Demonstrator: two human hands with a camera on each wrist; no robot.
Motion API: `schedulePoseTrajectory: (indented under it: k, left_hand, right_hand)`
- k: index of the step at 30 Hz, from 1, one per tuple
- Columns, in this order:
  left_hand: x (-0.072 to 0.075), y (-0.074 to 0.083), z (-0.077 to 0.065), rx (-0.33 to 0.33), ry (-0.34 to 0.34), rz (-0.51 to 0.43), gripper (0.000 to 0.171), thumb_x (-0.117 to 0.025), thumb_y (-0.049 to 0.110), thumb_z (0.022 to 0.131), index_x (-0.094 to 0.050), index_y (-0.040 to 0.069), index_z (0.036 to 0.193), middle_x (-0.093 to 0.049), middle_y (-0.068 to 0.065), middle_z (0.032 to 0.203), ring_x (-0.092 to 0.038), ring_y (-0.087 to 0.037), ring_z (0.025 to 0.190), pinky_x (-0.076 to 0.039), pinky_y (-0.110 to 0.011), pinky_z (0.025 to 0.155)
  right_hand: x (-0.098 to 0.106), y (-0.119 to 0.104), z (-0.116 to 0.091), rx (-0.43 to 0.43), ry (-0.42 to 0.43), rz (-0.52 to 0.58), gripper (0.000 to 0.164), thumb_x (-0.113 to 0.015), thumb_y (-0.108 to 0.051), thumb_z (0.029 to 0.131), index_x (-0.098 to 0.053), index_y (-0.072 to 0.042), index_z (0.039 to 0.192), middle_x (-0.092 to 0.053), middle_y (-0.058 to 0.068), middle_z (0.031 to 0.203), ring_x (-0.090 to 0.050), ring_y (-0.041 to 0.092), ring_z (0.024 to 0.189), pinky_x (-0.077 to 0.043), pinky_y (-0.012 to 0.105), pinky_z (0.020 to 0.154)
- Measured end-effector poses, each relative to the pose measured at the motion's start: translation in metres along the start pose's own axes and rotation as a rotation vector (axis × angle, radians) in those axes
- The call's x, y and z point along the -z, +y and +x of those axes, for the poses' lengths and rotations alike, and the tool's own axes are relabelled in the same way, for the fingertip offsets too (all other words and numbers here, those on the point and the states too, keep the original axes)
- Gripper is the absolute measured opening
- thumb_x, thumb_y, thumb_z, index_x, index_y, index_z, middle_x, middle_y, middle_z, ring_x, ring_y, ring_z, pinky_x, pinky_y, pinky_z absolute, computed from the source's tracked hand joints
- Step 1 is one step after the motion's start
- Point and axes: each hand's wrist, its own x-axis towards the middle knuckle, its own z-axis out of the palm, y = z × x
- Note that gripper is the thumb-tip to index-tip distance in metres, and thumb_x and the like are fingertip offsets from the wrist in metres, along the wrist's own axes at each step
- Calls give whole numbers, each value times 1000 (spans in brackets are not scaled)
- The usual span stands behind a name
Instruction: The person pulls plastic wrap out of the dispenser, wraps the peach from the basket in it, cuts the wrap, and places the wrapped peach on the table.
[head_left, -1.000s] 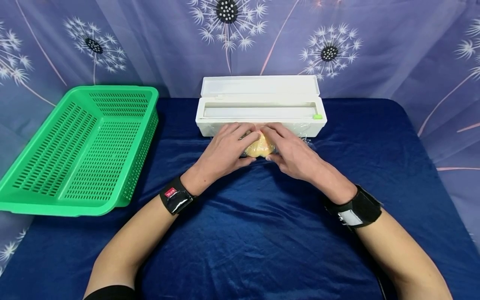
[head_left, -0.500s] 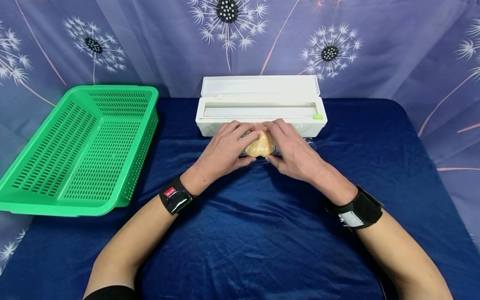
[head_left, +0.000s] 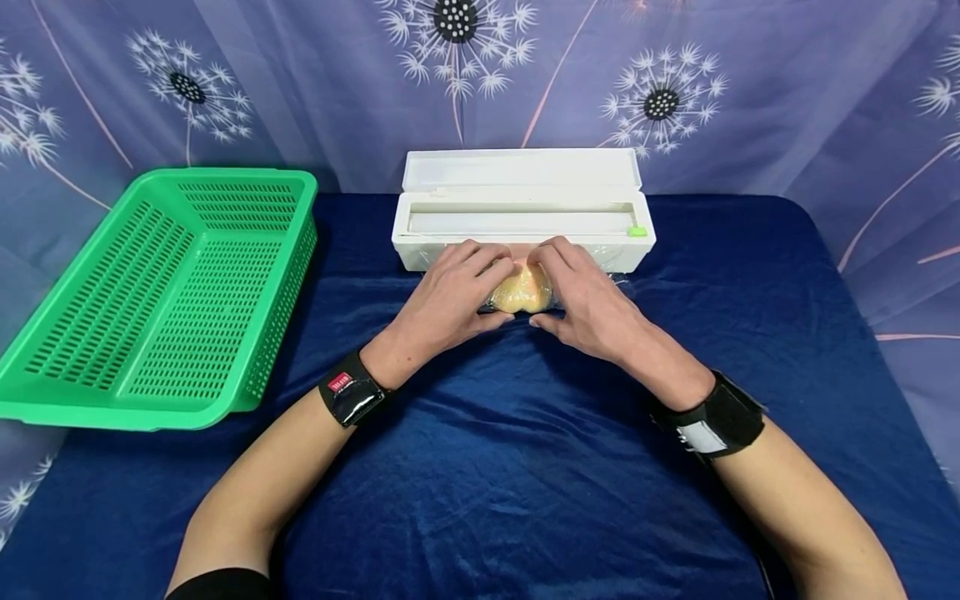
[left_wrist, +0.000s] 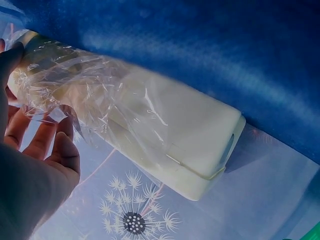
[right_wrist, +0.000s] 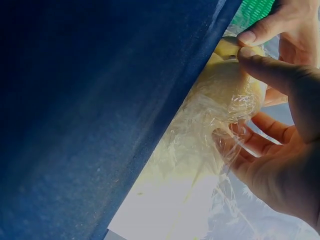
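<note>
A yellow apple (head_left: 521, 293) with a pink blush sits on the table in front of the white cling film box. Clear cling film (right_wrist: 200, 115) bunches around its sides and stretches back to the box, as the right wrist view shows. From the left, my left hand (head_left: 457, 292) holds the apple, fingers curved over the far side and thumb low at the near side. On the opposite side my right hand (head_left: 588, 302) mirrors it, its thumb beside the dimple in the right wrist view. Between the two thumbs the near face of the fruit shows.
Right behind the hands stands the white cling film box (head_left: 408, 255), lid (head_left: 521, 171) raised, roll visible inside, a green slider (head_left: 637, 232) at its right end. At left is a green slotted basket (head_left: 247, 367). A dark blue cloth (head_left: 480, 467) covers the table; a patterned curtain (head_left: 300, 83) hangs behind.
My right fingers have shifted slightly up and back over the apple, and its thumb has edged left. The left hand stays almost in place; box and basket are unchanged.
</note>
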Motion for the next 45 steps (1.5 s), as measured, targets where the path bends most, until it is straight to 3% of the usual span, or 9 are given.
schedulePoseTrajectory:
  k: [7, 30, 45]
  left_hand:
    - [1, 0, 0, 15, -2, -4, 63, -91, 41, 85, -64, 11, 134, -63, -9, 136, -59, -29, 117, -47, -47, 104]
    - [2, -2, 0, 64, -8, -11, 68, -87, 45, 89, -62, 9, 141, -66, -8, 135, -58, -28, 115, -47, -44, 98]
    - [0, -3, -1, 60, 10, -31, 72, -86, 45, 90, -60, 9, 146, -64, -9, 140, -58, -29, 114, -47, -45, 98]
  right_hand:
    - [1, 2, 0, 27, 14, -6, 67, -97, -4, 75, -56, 3, 128, -58, 19, 126, -58, 36, 111, -47, 50, 102]
    - [4, 0, -1, -56, -17, 6, 62, -86, -10, 90, -58, 3, 144, -60, 22, 142, -57, 41, 129, -48, 53, 106]
    - [5, 0, -2, -28, -44, -28, 64, -83, -9, 93, -54, 5, 148, -58, 25, 145, -54, 43, 134, -45, 55, 111]
